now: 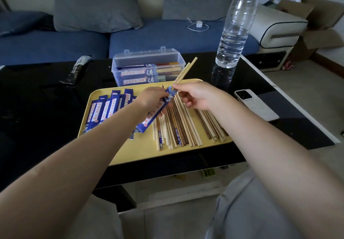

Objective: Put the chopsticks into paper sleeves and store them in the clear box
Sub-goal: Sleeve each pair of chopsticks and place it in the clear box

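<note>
My left hand [151, 99] grips a blue paper sleeve [155, 114] above the yellow tray [130, 155]. My right hand [197, 95] pinches a pair of pale wooden chopsticks [185, 74] whose lower tips sit in the sleeve's open mouth; their upper ends point up and away to the right. Loose chopsticks [186, 127], pale and dark, lie in a heap on the tray's right half. Several empty blue sleeves [106, 110] lie on its left half. Behind the tray stands the open clear box [149, 67] with sleeved chopsticks inside.
The tray lies on a black glass table [46, 99]. A tall water bottle [234, 26] stands at the back right, a white phone [255, 104] lies right of the tray, and a dark wrapper [78, 69] lies at the back left. A blue sofa is behind.
</note>
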`<state>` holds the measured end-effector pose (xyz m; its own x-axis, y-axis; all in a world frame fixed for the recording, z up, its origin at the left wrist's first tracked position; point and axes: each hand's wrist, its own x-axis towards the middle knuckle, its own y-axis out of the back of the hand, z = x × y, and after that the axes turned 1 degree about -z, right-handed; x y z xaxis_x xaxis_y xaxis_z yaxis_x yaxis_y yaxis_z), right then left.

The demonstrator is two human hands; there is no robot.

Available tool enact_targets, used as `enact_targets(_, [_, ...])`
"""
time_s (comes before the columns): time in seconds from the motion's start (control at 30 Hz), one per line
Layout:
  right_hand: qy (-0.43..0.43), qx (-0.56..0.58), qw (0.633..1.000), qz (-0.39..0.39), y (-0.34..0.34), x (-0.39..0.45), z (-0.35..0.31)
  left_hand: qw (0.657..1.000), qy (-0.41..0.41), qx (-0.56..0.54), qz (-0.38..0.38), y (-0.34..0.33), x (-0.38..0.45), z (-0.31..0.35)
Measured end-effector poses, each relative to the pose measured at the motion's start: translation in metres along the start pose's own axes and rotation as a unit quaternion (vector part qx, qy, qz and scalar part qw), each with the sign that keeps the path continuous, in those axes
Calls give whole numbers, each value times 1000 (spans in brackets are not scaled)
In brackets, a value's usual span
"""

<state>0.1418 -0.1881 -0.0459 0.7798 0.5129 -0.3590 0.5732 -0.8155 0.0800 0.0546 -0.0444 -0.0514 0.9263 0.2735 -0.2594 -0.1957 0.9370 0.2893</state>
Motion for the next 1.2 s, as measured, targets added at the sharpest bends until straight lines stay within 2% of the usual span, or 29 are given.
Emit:
enact_targets(0.17, [47,89,992,71,19,3,-4,999,16,25,-18,-1,-1,2])
enact_targets(0.43, [15,60,998,24,9,0,2,999,11,47,-12,-2,-7,12])
enact_targets(0.63, [43,129,988,67,24,2,-6,983,32,175,41,-1,-5,24])
enact_targets(0.73, [54,125,989,48,25,2,-5,956,8,285,65,8,-1,20])
enact_targets(0.83, [57,156,985,37,25,5,-1,912,-50,374,163,16,0,12])
enact_targets(0.9, [56,215,973,59,27,10,-4,872,-117,416,230,22,5,7])
enact_targets(1.0, [50,318,940,118,33,19,-15,842,-169,423,289,36,12,3])
enact_targets(1.1, [57,353,921,155,35,35,-28,834,-143,439,302,50,22,-8])
enact_targets(1.2, [59,355,919,163,27,51,-40,832,-81,483,261,59,31,-17])
